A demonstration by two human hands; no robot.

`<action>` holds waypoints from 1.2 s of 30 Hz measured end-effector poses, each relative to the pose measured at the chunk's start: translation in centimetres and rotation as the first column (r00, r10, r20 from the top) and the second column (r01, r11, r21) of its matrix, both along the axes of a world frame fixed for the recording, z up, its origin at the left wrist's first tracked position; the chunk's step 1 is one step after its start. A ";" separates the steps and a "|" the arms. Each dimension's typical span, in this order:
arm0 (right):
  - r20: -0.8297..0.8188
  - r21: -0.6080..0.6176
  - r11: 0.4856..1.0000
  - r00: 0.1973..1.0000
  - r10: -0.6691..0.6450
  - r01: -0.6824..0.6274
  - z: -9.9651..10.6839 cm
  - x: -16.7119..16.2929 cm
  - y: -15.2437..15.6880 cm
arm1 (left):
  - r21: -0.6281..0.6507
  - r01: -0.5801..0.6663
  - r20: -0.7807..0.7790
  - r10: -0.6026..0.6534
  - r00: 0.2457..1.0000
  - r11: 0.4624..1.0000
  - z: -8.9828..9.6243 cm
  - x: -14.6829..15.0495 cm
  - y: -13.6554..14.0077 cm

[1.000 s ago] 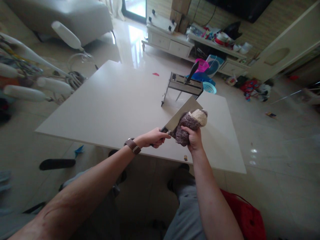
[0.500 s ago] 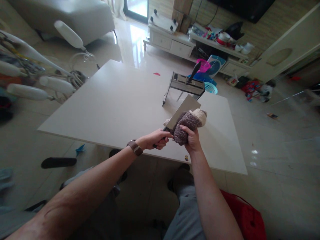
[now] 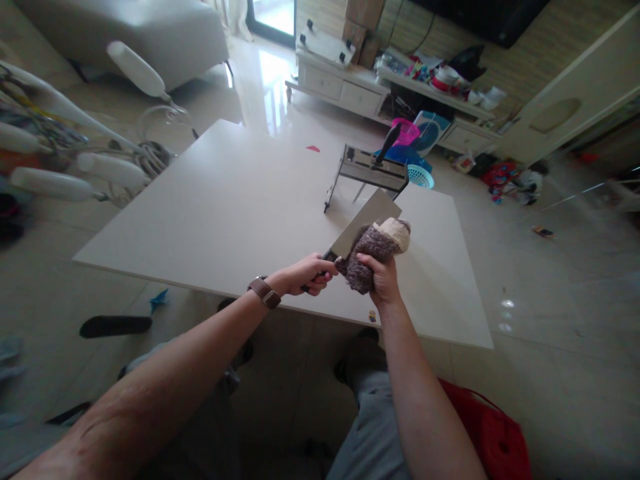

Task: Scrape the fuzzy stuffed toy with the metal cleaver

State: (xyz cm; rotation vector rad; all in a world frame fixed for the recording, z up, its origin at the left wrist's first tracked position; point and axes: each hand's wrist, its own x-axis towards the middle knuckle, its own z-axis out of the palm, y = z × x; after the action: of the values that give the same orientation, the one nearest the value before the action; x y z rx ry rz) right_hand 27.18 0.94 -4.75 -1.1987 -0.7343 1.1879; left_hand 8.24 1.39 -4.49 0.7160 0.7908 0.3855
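My left hand (image 3: 314, 273) is closed round the dark handle of a cleaver (image 3: 369, 220), whose broad blade points up and to the right above the table. In my right hand (image 3: 385, 277) is a bunched brown and cream cloth (image 3: 375, 250), held against the blade and covering its lower part. Just beyond the blade, a metal stand-like device with a black lever handle (image 3: 373, 167) rests on the white table (image 3: 200, 207); I cannot make out its exact kind.
A red scrap (image 3: 313, 149) lies toward the table's far side and a small sticker (image 3: 372, 316) sits by the near edge. Left of the table are white padded arms with cables (image 3: 137, 70). A red bag (image 3: 493, 433) stands low on the right. Baskets (image 3: 420, 176) are behind the table.
The cloth and my right hand have shifted slightly down and left along the blade. My left hand has moved slightly left, still holding the cleaver's handle.
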 end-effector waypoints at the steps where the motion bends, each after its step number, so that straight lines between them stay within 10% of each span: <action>1: -0.035 0.005 1.000 0.999 0.003 -0.003 0.0 -0.2 0.0 | -0.005 -0.010 0.009 0.010 1.000 1.000 -0.1 0.4 -0.2; 27: 0.166 0.012 0.998 0.984 0.065 -0.068 -0.7 -0.4 -0.5 | 0.019 -0.001 -0.008 0.001 1.000 1.000 0.0 -1.0 0.6; 36: -0.018 0.003 1.000 1.000 0.012 -0.012 -1.1 -1.5 -0.4 | 0.038 -0.097 -0.018 0.097 0.995 0.995 0.0 1.0 -1.0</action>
State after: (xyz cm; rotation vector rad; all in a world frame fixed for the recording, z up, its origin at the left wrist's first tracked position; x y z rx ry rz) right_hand 25.69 0.58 -5.87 -1.1813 -0.7310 1.2058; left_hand 9.29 0.36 -4.48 0.7188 0.8413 0.4824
